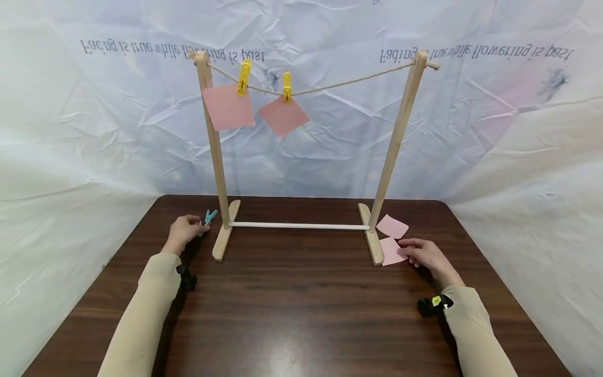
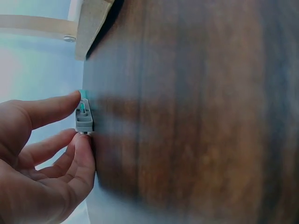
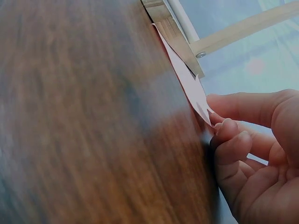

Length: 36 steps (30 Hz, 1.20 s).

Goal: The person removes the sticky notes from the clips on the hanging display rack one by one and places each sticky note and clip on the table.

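Note:
At the far left of the table my left hand [image 1: 185,230] pinches a grey clothespin [image 2: 84,122] between thumb and fingers, low over the wood. A light-blue clothespin [image 1: 210,215] stands just beyond the fingertips. Over on the right, my right hand [image 1: 430,257] pinches the edge of a pink paper square [image 1: 391,251] between thumb and fingers. That sheet is slightly lifted at the held edge and bent in the right wrist view, its far end by the stand's right foot. Another pink paper square [image 1: 392,226] lies just behind it.
A wooden stand [image 1: 400,123] has a sagging rope [image 1: 353,82] between its posts. Two yellow clothespins [image 1: 243,77] hold two pink squares [image 1: 229,107] on the rope's left half. A white bar [image 1: 299,225] joins the feet. Behind hangs a printed white sheet [image 1: 320,31].

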{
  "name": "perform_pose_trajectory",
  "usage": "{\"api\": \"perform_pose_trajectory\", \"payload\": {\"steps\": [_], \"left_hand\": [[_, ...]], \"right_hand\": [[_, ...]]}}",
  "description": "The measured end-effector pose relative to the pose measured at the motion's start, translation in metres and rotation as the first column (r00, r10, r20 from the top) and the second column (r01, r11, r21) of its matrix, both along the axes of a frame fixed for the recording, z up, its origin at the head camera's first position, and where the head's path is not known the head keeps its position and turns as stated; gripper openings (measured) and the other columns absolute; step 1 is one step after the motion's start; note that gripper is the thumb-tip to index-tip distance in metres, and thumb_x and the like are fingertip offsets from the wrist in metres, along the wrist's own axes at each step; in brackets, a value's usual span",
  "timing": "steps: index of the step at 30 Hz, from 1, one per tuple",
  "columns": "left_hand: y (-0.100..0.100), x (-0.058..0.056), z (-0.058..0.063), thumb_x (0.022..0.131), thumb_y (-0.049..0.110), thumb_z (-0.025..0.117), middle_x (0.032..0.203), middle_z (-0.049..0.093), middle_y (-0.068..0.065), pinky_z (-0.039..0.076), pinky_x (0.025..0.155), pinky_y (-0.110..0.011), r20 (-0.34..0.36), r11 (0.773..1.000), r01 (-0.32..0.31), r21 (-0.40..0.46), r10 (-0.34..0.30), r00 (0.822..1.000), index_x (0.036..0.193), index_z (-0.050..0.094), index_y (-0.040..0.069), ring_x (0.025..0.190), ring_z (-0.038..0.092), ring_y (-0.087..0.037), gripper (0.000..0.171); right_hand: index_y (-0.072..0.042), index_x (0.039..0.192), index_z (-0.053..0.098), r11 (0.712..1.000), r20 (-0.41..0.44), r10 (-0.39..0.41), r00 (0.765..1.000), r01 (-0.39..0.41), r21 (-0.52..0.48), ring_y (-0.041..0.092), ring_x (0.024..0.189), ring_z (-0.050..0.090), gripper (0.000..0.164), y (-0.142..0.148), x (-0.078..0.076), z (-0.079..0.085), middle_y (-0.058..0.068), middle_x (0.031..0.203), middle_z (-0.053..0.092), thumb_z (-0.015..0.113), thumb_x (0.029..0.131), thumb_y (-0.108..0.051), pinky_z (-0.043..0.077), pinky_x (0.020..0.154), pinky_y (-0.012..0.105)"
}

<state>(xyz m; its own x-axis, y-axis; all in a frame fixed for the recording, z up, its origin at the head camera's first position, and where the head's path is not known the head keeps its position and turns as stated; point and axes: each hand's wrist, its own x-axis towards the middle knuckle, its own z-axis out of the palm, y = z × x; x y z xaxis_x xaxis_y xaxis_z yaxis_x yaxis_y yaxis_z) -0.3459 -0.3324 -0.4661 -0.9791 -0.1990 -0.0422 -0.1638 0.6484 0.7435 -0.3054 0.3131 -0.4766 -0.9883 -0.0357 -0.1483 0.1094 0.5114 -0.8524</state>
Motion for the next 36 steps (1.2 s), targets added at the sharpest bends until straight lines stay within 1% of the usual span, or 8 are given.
{"api": "perform_pose_trajectory", "payload": {"steps": [5,9,14,19,22,26,33,36], "left_hand": [[-0.003,0.000,0.003,0.100,0.024,0.064,0.138,0.048,-0.034,0.053,0.091,-0.051,0.009,0.996,-0.010,0.090,0.010,1.000,0.147,0.041,-0.009,0.112,0.057,-0.044,0.062],[-0.003,0.004,0.019,0.101,0.025,0.063,0.140,0.048,-0.031,0.053,0.093,-0.050,-0.071,0.989,-0.043,0.145,0.054,0.996,0.149,0.042,-0.005,0.112,0.058,-0.041,0.060],[0.009,0.010,0.061,0.100,0.024,0.065,0.116,0.061,-0.009,0.054,0.075,-0.024,-0.254,0.958,-0.118,0.260,0.185,0.949,0.142,0.054,0.001,0.087,0.060,-0.013,0.049],[0.021,0.020,0.108,0.099,0.021,0.067,0.102,0.058,0.006,0.053,0.069,-0.015,-0.400,0.919,-0.021,0.394,0.192,0.896,0.131,0.059,0.004,0.078,0.059,-0.002,0.038],[0.029,0.028,0.133,0.097,0.022,0.069,0.097,0.062,0.009,0.055,0.069,-0.015,-0.470,0.915,0.051,0.401,0.158,0.868,0.121,0.063,0.009,0.074,0.062,-0.004,0.028],[0.040,0.039,0.158,0.095,0.019,0.072,0.087,0.070,0.010,0.058,0.066,-0.019,-0.536,0.900,0.174,0.399,0.076,0.841,0.110,0.067,0.004,0.069,0.065,-0.008,0.022],[0.061,0.046,0.176,0.096,0.021,0.072,0.095,0.073,0.001,0.060,0.071,-0.024,-0.497,0.879,0.346,0.328,-0.151,0.854,0.114,0.067,-0.001,0.078,0.069,-0.013,0.029],[0.073,0.042,0.176,0.097,0.021,0.070,0.102,0.072,-0.004,0.060,0.076,-0.026,-0.461,0.869,0.403,0.288,-0.243,0.853,0.118,0.065,-0.003,0.086,0.070,-0.017,0.032]], "right_hand": [[0.009,0.135,0.056,1.000,-0.003,-0.009,1.000,0.009,-0.005,0.013,0.066,0.053,0.048,0.001,-0.001,-0.001,0.003,0.079,0.058,0.068,0.097,-0.019,0.049,0.055,0.026],[0.009,0.135,0.056,1.000,-0.024,-0.023,0.999,0.024,0.010,0.015,0.071,0.055,0.048,0.002,-0.002,0.004,0.004,0.087,0.061,0.066,0.098,-0.021,0.051,0.059,0.027],[0.009,0.136,0.054,0.999,-0.119,-0.038,0.992,0.035,-0.026,0.014,0.076,0.062,0.048,0.005,0.000,0.027,-0.002,0.093,0.067,0.064,0.100,-0.023,0.055,0.065,0.027],[-0.011,0.121,0.068,0.982,-0.222,-0.071,0.972,0.029,-0.185,0.005,0.078,0.067,0.023,0.005,0.003,0.076,-0.013,0.089,0.071,0.066,0.100,-0.020,0.058,0.070,0.024],[-0.025,0.106,0.073,0.949,-0.299,-0.109,0.948,0.010,-0.314,0.004,0.077,0.068,0.012,0.001,0.004,0.111,-0.012,0.087,0.072,0.069,0.098,-0.016,0.057,0.069,0.019],[-0.018,0.103,0.078,0.870,-0.416,-0.147,0.897,-0.084,-0.487,0.008,0.077,0.070,0.017,-0.012,0.007,0.157,-0.006,0.088,0.074,0.070,0.095,-0.004,0.057,0.068,0.018],[0.006,0.108,0.074,0.749,-0.591,-0.186,0.785,-0.275,-0.602,0.016,0.076,0.071,0.019,-0.044,0.014,0.229,0.009,0.089,0.074,0.069,0.090,0.009,0.059,0.067,0.022],[0.011,0.110,0.071,0.718,-0.615,-0.200,0.763,-0.313,-0.622,0.020,0.075,0.070,0.023,-0.060,0.014,0.255,0.012,0.090,0.073,0.073,0.087,0.009,0.059,0.066,0.024]]}}
